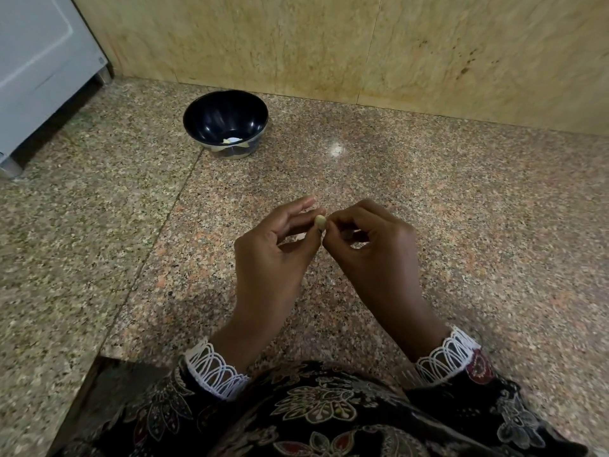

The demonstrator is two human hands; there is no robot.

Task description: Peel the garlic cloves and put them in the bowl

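Observation:
A small pale garlic clove (320, 221) is pinched between the thumb and fingers of my left hand (275, 250), above the middle of the granite counter. The fingertips of my right hand (372, 240) are curled and touch the clove's right side. A dark blue bowl (201, 122) stands farther back on the counter, to the left of my hands. Something pale, like peeled garlic, lies at its bottom. A pale scrap (300, 237) shows on the counter under my left fingers.
The speckled granite counter (461, 199) ends at a beige stone wall (329, 44) behind the bowl. A white appliance (39, 67) stands at the back left. The counter's front edge steps in at the lower left (99, 356).

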